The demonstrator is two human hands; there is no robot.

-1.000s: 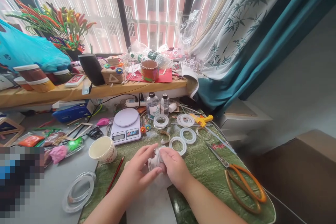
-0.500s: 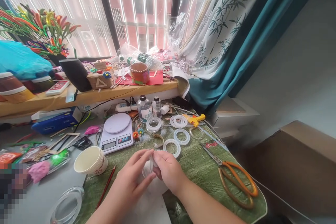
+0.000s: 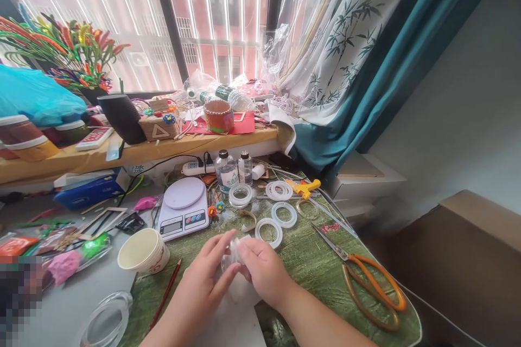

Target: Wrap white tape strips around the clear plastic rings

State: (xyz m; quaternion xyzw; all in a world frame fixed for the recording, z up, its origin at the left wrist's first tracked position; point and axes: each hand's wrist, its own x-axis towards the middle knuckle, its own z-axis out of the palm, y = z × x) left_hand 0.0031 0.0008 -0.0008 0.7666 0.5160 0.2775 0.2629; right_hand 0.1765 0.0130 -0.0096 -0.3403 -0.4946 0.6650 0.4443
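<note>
Low over the near part of the green mat, a clear, ring-shaped piece is pinched between both hands; its edges are slightly blurred. My left hand curls around its left side with fingertips and thumb. On the right, my right hand grips it between thumb and fingers. A white sheet lies under the hands. Just beyond them are translucent ring moulds, one nearest and another behind it. A tan curved band rests beside these.
Large orange-handled scissors lie at right. At left are stacked paper cups, a red pencil and coiled clear tubing. Further back stand a white kitchen scale, two bottles and a yellow glue gun.
The clear piece has turned in my fingers, and my right thumb has shifted over it. The whole view has moved slightly; the table things look unmoved.
</note>
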